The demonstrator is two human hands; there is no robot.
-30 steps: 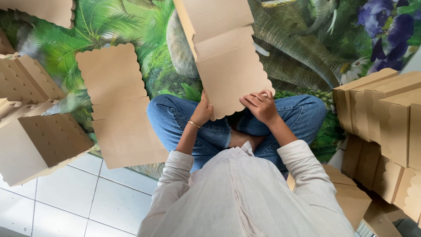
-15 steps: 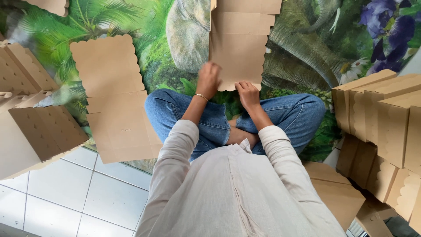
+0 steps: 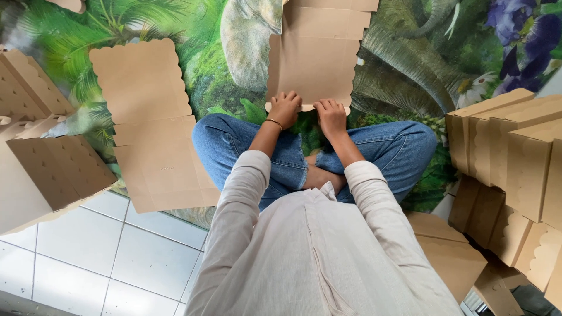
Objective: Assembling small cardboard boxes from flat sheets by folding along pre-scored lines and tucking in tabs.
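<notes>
- Cardboard box blank [image 3: 319, 55]: flat, brown, unfolded, with scalloped edges; lies on the mat at 12 o'clock from the person's knees, its near scalloped edge touching both hands.
- Left hand [image 3: 285, 109]: at 11 o'clock from the crossed legs, a thin bracelet on the wrist; fingers curled narrow and pressed on the near edge of the cardboard box blank, gripping it.
- Right hand [image 3: 331, 114]: just beside the left hand, at 12 o'clock from the legs; fingers bent down over the same near edge, holding the blank.
- Mat [image 3: 410, 70]: printed with green palm leaves, purple flowers and a grey animal; covers the floor under the person and the blank.
- Second flat blank [image 3: 149, 126]: same brown card, scalloped at its far end; lies at 9 o'clock, just beside the person's left knee, reaching from the mat onto the tiles.
- Folded boxes, left group [image 3: 41, 152]: assembled brown boxes at 9 o'clock, beyond the second flat blank.
- Folded boxes, right stack [image 3: 509, 158]: assembled brown boxes with scalloped flaps, piled at 3 o'clock beside the right knee.
- Tiled floor [image 3: 88, 257]: white tiles at 7 o'clock, near the mat's edge.
- Clothing: blue jeans [image 3: 398, 146], legs crossed; pale long-sleeved shirt [image 3: 310, 251].
</notes>
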